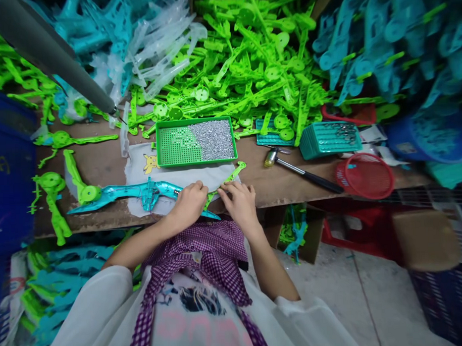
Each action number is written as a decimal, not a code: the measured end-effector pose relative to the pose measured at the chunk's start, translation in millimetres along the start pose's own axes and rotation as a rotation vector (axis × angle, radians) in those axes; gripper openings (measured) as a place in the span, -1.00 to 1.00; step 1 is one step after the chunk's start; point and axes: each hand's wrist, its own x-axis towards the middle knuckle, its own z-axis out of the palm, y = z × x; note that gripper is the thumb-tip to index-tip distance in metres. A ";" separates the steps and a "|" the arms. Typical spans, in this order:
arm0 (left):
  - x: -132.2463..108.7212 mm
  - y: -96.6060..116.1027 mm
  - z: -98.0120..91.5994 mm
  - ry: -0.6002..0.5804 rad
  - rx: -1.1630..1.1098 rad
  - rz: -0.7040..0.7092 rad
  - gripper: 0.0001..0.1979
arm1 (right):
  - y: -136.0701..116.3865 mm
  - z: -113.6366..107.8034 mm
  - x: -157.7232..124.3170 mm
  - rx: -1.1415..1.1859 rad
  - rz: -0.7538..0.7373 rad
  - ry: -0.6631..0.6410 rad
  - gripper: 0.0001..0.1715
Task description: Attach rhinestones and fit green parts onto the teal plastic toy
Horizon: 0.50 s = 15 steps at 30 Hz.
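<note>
A long turquoise plastic bow-shaped part (pixel 120 196) lies across a white cloth (pixel 138 171) near the bench's front edge. My left hand (pixel 192 200) is closed over the right end of this part, its fingertips hidden beneath. Beside it, my right hand (pixel 238 202) has its fingers curled on a bright green plastic arm (pixel 236 172), which meets the turquoise part between my hands. Another green arm (pixel 77 181) is joined at the far left end. Just behind my hands stands a green tray (pixel 177 144) partly filled with small silvery screws (pixel 214 138).
Green plastic parts (pixel 249 56) are heaped along the back. A powered screwdriver (pixel 71 67) hangs at upper left. To the right are a hammer (pixel 303 173), a stack of teal trays (pixel 324 145) and a red basket (pixel 367 176). A blue crate (pixel 9 165) borders the left.
</note>
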 end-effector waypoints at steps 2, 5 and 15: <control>1.6 4.0 -0.6 -0.002 0.081 0.012 -0.83 | -1.0 -1.1 -0.2 0.006 0.003 -0.006 -0.62; 0.8 3.5 1.4 0.019 0.118 0.087 -0.81 | -2.9 -3.1 0.1 0.019 0.010 -0.007 -0.62; -26.4 3.8 10.7 0.093 0.052 0.245 -0.72 | -7.9 4.2 -0.6 -0.076 0.053 0.026 -0.61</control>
